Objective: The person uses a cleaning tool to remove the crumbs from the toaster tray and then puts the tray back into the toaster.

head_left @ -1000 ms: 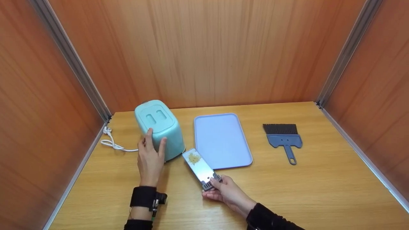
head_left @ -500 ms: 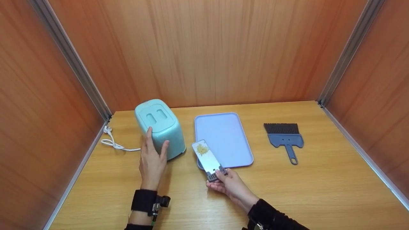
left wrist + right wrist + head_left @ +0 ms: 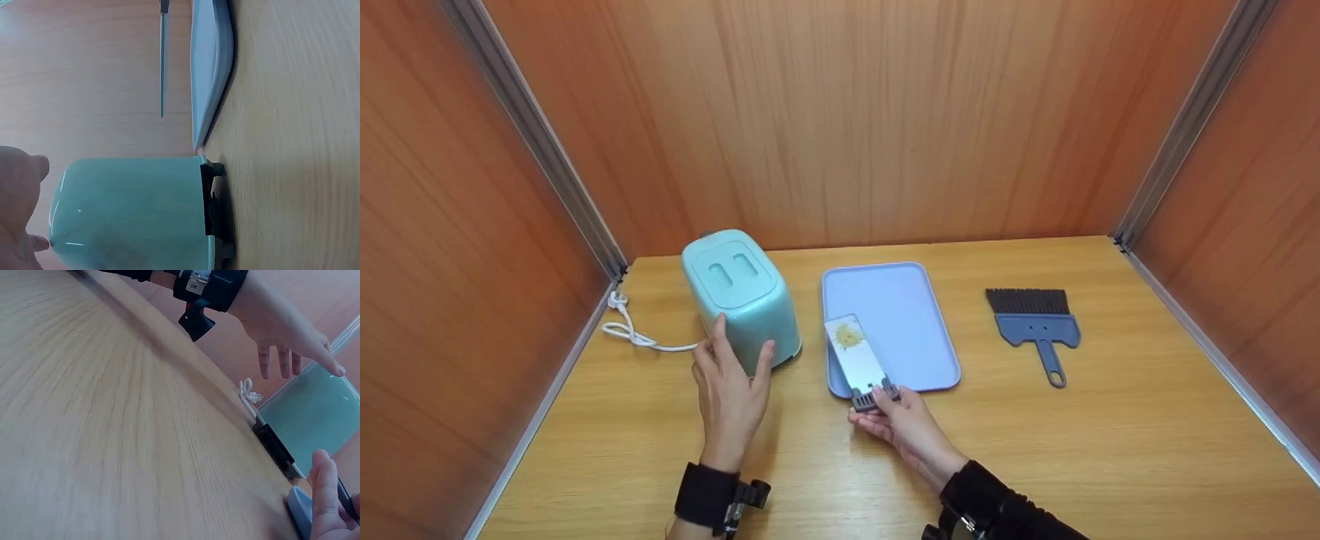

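A mint-green toaster [image 3: 765, 322] with a lid over its top stands on the left of the table. My left hand [image 3: 731, 401] is at its near side, fingers extended and thumb spread; in the right wrist view the left hand [image 3: 287, 326] hovers beside the toaster [image 3: 309, 422]. Between thumb and fingers, my right hand [image 3: 915, 431] pinches the dark slotted end of a metal crumb tray [image 3: 861, 367]. Yellowish crumbs [image 3: 848, 336] lie on its far end. Seen edge-on in the left wrist view, the crumb tray [image 3: 162, 67] is held level above the lavender serving tray [image 3: 203, 56].
A blue-grey hand brush [image 3: 1035, 328] with dark bristles lies to the right of the serving tray. The toaster's white cord and plug [image 3: 641, 339] rest at the left. Wood-grain panels [image 3: 847, 127] enclose the table at the back and both sides.
My right hand has carried the crumb tray forward and right, from beside the toaster to over the serving tray's left part. My left hand has drawn back slightly from the toaster.
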`<state>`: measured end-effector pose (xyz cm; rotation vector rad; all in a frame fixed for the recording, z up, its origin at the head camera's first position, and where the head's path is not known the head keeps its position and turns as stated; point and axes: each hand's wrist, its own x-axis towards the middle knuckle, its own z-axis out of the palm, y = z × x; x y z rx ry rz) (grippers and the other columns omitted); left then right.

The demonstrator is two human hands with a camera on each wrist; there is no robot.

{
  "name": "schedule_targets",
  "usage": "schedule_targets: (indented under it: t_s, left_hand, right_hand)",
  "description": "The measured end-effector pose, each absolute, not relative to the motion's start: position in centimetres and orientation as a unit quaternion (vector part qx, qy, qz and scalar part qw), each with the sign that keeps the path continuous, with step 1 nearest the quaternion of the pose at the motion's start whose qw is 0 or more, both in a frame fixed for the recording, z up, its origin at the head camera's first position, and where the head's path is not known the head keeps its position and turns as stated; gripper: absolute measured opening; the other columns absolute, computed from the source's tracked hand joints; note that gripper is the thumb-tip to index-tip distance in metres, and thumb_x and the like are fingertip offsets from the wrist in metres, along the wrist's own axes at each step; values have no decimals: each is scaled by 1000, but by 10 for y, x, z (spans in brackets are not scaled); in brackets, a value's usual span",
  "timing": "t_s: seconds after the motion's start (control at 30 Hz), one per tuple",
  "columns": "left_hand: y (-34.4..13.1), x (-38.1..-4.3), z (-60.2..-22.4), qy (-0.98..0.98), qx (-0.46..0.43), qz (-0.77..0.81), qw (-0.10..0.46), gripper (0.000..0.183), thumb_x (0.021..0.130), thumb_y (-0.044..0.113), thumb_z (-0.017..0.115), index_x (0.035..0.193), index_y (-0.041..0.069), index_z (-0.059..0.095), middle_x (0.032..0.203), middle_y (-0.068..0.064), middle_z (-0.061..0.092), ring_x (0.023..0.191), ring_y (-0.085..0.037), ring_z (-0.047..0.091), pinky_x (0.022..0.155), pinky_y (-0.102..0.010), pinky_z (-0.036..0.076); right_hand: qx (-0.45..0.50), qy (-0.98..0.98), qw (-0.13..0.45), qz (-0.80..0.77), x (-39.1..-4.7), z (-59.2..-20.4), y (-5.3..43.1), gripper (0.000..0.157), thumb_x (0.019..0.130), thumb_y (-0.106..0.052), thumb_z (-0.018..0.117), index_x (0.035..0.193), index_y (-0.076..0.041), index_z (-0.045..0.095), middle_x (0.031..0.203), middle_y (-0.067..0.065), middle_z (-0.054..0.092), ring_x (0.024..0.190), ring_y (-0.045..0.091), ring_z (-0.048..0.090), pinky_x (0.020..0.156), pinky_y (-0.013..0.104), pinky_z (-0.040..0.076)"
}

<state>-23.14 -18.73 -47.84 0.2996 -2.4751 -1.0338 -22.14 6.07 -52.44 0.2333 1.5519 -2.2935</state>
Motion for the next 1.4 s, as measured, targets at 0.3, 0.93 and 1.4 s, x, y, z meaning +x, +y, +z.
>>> schedule_targets:
  t_s: [0.3,0.93,1.4]
  left_hand:
    - [-168,-223,-479,-827,73,-515,214,48,106,32,69,141,6,47,119,-16,54,110,-30,57,89,-41,51]
    - [-107,-238,-514,-738,59,-670,-53,47,113,38,52,144,3,54,123,-20,71,94,-20,68,77,-33,61]
    - [-86,-251,-514,-685,104,-717,-71,45,114,36,51,141,0,60,139,-18,64,129,-28,58,115,-44,43]
  right_hand:
    - [82,552,162,-814,-226,-524,59,39,115,-16,48,141,11,35,117,26,72,94,20,80,92,30,64]
    - [69,538,145,-828,-231,-527,47,40,115,-14,47,143,12,37,120,23,73,93,16,78,94,28,63]
    - [80,539,123,-829,-229,-521,29,30,116,-19,48,132,5,42,99,8,68,82,11,72,83,24,64]
